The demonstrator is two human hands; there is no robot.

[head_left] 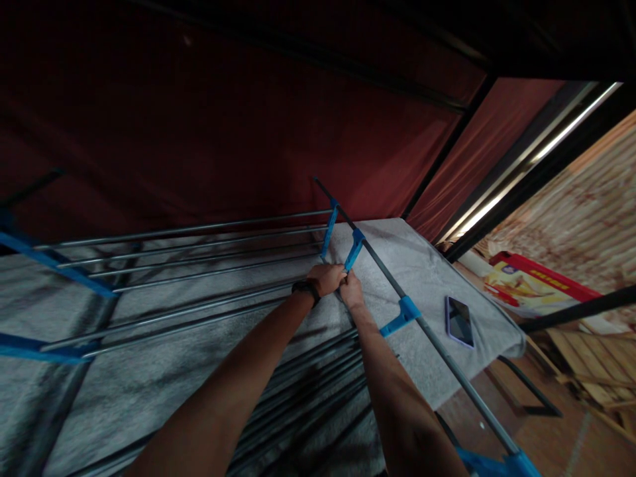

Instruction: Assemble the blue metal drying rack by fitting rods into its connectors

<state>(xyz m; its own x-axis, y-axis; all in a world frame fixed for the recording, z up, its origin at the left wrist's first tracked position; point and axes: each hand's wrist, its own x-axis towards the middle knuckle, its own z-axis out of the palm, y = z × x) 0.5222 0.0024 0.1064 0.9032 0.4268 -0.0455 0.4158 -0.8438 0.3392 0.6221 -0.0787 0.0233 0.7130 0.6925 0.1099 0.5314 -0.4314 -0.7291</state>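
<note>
A partly assembled rack lies on the grey cloth [427, 285], made of thin metal tubes and blue plastic brackets. My left hand [326, 278], with a black band at the wrist, is closed at the lower end of a blue bracket [354, 250], where a metal tube [199, 310] runs in from the left. Right beside it, my right hand [352, 290] is closed on the same bracket end, fingers against the left hand. The fingers hide the joint. A long metal pole [385, 268] passes through this bracket and through another blue bracket [401, 317] nearer me.
Several loose metal tubes [318, 371] lie beneath my forearms. A phone [460, 321] rests on the cloth at the right. Beyond the edge are a red and yellow box [541, 285] and wooden slats [591, 358]. A dark red sheet [223, 132] hangs behind the rack.
</note>
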